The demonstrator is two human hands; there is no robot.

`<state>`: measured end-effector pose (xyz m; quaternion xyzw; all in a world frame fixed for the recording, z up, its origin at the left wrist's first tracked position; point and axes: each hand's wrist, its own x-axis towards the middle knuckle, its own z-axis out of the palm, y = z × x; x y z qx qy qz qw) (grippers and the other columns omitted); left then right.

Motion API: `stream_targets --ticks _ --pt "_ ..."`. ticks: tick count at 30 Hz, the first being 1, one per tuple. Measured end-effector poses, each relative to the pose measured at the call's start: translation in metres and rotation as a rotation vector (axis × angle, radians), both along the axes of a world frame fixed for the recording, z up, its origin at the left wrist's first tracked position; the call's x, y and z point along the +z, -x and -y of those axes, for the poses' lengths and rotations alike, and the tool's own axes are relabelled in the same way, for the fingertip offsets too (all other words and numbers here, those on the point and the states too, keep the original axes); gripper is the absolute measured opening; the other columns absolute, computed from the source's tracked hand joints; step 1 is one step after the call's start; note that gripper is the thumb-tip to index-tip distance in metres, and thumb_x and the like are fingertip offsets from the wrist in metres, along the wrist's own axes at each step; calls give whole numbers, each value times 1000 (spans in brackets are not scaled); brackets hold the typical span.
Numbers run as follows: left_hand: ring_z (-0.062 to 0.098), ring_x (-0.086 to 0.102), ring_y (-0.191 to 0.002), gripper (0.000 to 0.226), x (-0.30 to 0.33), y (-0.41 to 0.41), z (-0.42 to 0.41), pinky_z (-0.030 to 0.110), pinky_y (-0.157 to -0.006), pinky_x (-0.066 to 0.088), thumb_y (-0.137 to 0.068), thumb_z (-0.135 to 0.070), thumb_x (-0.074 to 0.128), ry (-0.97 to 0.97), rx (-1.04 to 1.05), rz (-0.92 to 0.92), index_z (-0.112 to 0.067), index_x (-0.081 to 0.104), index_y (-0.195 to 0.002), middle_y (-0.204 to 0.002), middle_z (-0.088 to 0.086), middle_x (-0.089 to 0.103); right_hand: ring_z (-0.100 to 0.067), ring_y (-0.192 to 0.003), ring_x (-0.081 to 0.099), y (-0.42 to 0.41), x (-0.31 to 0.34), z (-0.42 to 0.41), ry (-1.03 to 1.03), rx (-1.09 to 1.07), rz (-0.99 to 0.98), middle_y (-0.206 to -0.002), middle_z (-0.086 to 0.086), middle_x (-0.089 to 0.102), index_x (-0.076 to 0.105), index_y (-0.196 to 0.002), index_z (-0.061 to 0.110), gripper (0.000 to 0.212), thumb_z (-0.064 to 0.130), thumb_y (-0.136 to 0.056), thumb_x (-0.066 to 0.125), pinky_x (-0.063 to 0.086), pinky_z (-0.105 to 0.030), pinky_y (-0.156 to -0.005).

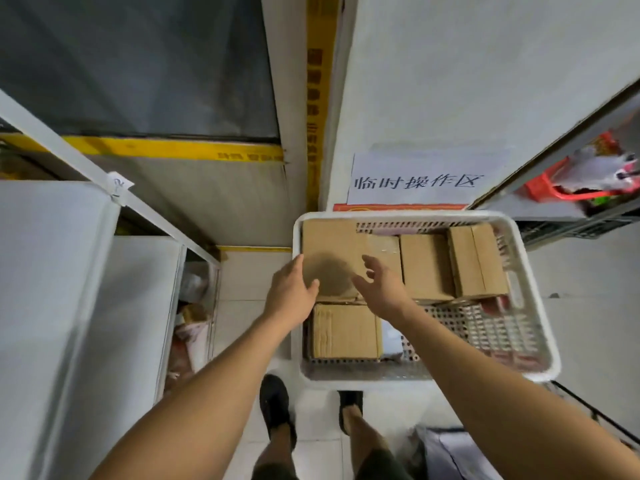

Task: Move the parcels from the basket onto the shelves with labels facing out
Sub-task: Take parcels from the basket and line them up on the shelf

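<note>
The large cardboard parcel (pixel 332 258) lies in the white basket (pixel 533 320), frame centre, flanked by the left hand (pixel 291 289) and right hand (pixel 381 282), both spread wide, nothing held.

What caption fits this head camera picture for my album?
Both open hands, left hand and right hand, reach over cardboard parcels in a white basket beside white shelves.

brown parcels (pixel 426 268), white perforated basket (pixel 533 292), yellow tape (pixel 173 147).
</note>
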<state>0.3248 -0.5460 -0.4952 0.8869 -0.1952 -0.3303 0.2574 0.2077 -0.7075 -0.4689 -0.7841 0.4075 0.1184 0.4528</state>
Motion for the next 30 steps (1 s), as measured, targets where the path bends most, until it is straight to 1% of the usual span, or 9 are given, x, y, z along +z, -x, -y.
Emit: stream_targets --ticks 4,7,10,13,15,18,21,24,30 --pt "25 30 -153 77 -31 4 22 48 -121 40 -105 -44 55 -100 27 32 -26 11 -165 -165 2 27 -29 -142 50 -20 -37 20 -118 -28 -5 -160 -7 47 30 -163 21 66 31 -106 61 48 -45 -111" --pt "27 12 -161 83 -54 7 31 50 -130 22 -106 -49 51 -133 7 24 -24 1 -167 -174 4 13 -25 -134 51 -27 -54 27 -200 -57 -3 -156 -6 46 30 -162 19 63 24 -107 59 48 -45 -112" --pt "24 0 -162 88 -67 14 37 42 -132 11 -105 -46 55 -134 1 75 -17 0 -167 -176 5 3 -16 -120 49 -27 -70 30 -253 -59 15 -144 -1 50 34 -159 16 59 23 -106 60 50 -42 -109" --pt "19 -9 -162 88 -70 20 42 38 -129 2 -105 -46 55 -118 45 58 -18 -1 -168 -176 1 -3 -20 -130 53 -24 -77 29 -313 -64 33 -145 6 49 26 -164 17 72 31 -104 64 48 -41 -113" --pt "21 1 -162 86 -69 21 42 44 -131 12 -104 -45 57 -70 103 -1 -25 2 -167 -176 -3 1 -23 -135 53 -22 -79 30 -349 -90 58 -149 4 50 26 -164 17 77 34 -101 67 49 -45 -115" --pt "26 33 -153 76 -60 23 42 50 -118 43 -104 -40 56 36 179 -52 -36 10 -164 -169 -7 18 -21 -129 59 -18 -80 33 -388 -114 96 -145 4 57 37 -158 17 74 39 -96 70 54 -41 -108" --pt "20 56 -130 70 -45 32 41 40 -102 56 -108 -37 51 76 237 -135 -37 10 -165 -166 0 33 -20 -121 62 -11 -73 36 -428 -133 122 -137 2 62 46 -148 21 63 42 -94 73 60 -33 -94" --pt "4 60 -101 67 -27 44 43 22 -75 52 -110 -35 49 146 264 -183 -41 11 -165 -159 1 45 -22 -122 62 1 -65 38 -449 -172 178 -134 3 62 47 -143 25 69 49 -87 78 60 -43 -100" --pt "18 43 -138 74 25 61 49 18 -90 47 -106 -9 53 352 255 -208 -48 23 -161 -159 4 32 -16 -123 64 14 -36 38 -387 -261 265 -133 6 62 42 -140 24 100 54 -64 99 60 -39 -98"
